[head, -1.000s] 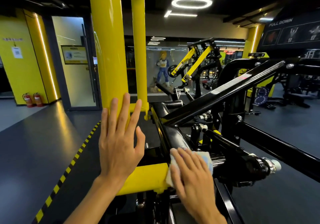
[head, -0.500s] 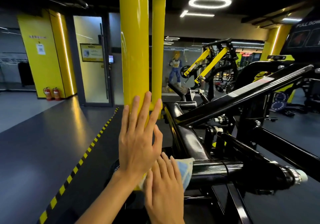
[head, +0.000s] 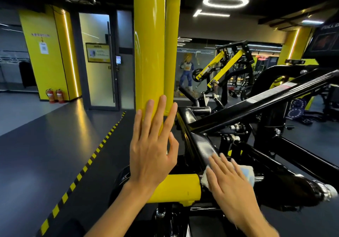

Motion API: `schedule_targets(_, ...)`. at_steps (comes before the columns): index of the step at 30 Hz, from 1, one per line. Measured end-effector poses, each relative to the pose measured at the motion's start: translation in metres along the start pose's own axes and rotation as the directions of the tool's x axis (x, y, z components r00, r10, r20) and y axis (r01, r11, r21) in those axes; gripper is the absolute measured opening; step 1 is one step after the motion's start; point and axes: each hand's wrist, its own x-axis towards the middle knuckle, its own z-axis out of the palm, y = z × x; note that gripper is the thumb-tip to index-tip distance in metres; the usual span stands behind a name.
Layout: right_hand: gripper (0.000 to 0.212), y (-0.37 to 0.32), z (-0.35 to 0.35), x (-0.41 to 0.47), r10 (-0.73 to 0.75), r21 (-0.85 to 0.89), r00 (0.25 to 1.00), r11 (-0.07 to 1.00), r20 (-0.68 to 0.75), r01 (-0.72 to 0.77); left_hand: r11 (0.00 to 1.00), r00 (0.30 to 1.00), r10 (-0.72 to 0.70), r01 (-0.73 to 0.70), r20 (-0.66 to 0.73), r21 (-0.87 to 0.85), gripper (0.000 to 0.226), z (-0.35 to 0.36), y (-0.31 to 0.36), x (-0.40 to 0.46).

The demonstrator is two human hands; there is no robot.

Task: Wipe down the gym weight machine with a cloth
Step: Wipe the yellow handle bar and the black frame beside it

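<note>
The right hand presses flat, fingers spread, on a pale cloth at five o'clock, pinning it against the machine's black frame tube. The left hand lies open on the yellow upright at centre, gripping nothing. The cloth looks soft and limp, best worked under the palm; the glossy paint looks slick.

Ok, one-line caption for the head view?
Right hand presses a cloth on the black frame; left hand braces the yellow upright.
</note>
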Motion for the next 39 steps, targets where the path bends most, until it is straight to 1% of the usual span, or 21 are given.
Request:
schedule_targets(3,0.086,0.010,-0.009,0.037,-0.269,-0.023,0.952,0.961,0.148,0.275,1.000,1.000,0.005,-0.005,0.001,0.003,0.067,0.000,0.000,0.000)
schedule_targets(4,0.083,0.011,-0.006,0.051,-0.263,0.010,0.941,0.964,0.214,0.267,1.000,1.000,0.005,-0.005,0.001,0.002,0.067,0.000,0.000,0.000)
schedule_targets(5,0.077,0.012,0.001,0.065,-0.207,0.078,0.930,0.978,0.303,0.192,1.000,1.000,0.004,-0.004,0.003,0.003,0.067,0.000,0.000,0.000)
schedule_targets(7,0.068,0.010,0.013,0.095,-0.123,0.123,0.856,0.990,0.502,0.070,1.000,1.000,0.003,-0.003,0.006,0.006,0.068,0.001,0.000,0.000)
schedule_targets(9,0.065,0.006,0.024,0.122,-0.107,0.116,0.849,0.992,0.517,0.054,1.000,1.000,0.002,-0.002,0.014,0.012,0.068,0.000,0.000,0.000)
schedule_targets(14,0.067,0.001,0.034,0.157,-0.052,0.094,0.841,0.996,0.539,0.001,1.000,1.000,0.014,-0.014,0.021,0.016,0.067,-0.002,0.000,-0.001)
schedule_targets(17,0.069,-0.001,0.033,0.149,-0.003,0.086,0.851,0.995,0.526,-0.049,1.000,1.000,0.018,-0.018,0.022,0.013,0.066,-0.002,-0.001,-0.001)
schedule_targets(21,0.067,0.001,0.017,0.107,-0.007,0.118,0.861,0.991,0.509,-0.062,1.000,1.000,0.012,-0.012,0.023,0.010,0.065,-0.001,0.000,0.000)
schedule_targets(23,0.070,0.000,0.003,0.075,-0.011,0.108,0.881,0.993,0.473,-0.046,1.000,1.000,0.014,-0.015,0.021,0.009,0.065,-0.001,0.000,-0.001)
schedule_targets(24,0.075,-0.002,-0.006,0.058,-0.028,0.116,0.902,0.993,0.432,-0.025,1.000,1.000,0.016,-0.017,0.018,0.009,0.065,0.000,0.000,-0.001)
schedule_targets(26,0.071,-0.013,-0.018,0.021,0.007,0.179,0.945,0.982,0.326,-0.068,1.000,1.000,0.015,-0.016,0.013,0.008,0.066,0.001,-0.001,-0.002)
schedule_targets(27,0.071,-0.018,-0.024,0.006,-0.003,0.217,0.964,0.974,0.266,-0.057,1.000,1.000,0.012,-0.012,0.010,0.007,0.066,0.001,-0.001,-0.002)
schedule_targets(28,0.072,-0.019,-0.022,-0.004,-0.035,0.190,0.979,0.982,0.199,-0.004,1.000,1.000,0.009,-0.009,0.007,0.005,0.066,0.001,-0.001,-0.002)
schedule_targets(29,0.071,-0.018,-0.023,-0.007,-0.061,0.130,0.980,0.991,0.191,0.036,1.000,1.000,0.008,-0.008,0.005,0.005,0.065,0.001,0.000,-0.001)
schedule_targets(30,0.071,-0.014,-0.018,-0.002,-0.064,0.070,0.972,0.996,0.228,0.049,1.000,1.000,0.008,-0.008,0.003,0.005,0.065,0.001,0.000,-0.001)
schedule_targets(31,0.073,-0.010,-0.015,0.008,-0.085,0.024,0.976,0.996,0.200,0.082,1.000,1.000,0.009,-0.009,0.002,0.007,0.065,0.001,0.000,-0.001)
schedule_targets(32,0.075,-0.010,-0.013,0.024,-0.113,0.063,0.966,0.993,0.233,0.100,1.000,1.000,0.010,-0.010,0.004,0.009,0.064,0.002,0.000,-0.001)
schedule_targets(33,0.073,-0.008,-0.010,0.041,-0.113,0.122,0.952,0.989,0.284,0.081,1.000,1.000,0.012,-0.013,0.007,0.011,0.064,0.002,0.000,-0.001)
schedule_targets(34,0.067,-0.006,-0.006,0.060,-0.106,0.154,0.902,0.987,0.419,0.045,1.000,1.000,0.014,-0.014,0.007,0.013,0.064,0.002,-0.001,-0.001)
schedule_targets(35,0.065,-0.005,0.003,0.079,-0.105,0.167,0.868,0.986,0.486,0.026,1.000,1.000,0.015,-0.015,0.007,0.014,0.064,0.002,-0.001,-0.001)
schedule_targets(39,0.071,-0.005,0.028,0.137,-0.045,0.123,0.856,0.992,0.515,-0.022,1.000,1.000,0.016,-0.016,0.003,0.018,0.065,0.002,-0.002,-0.002)
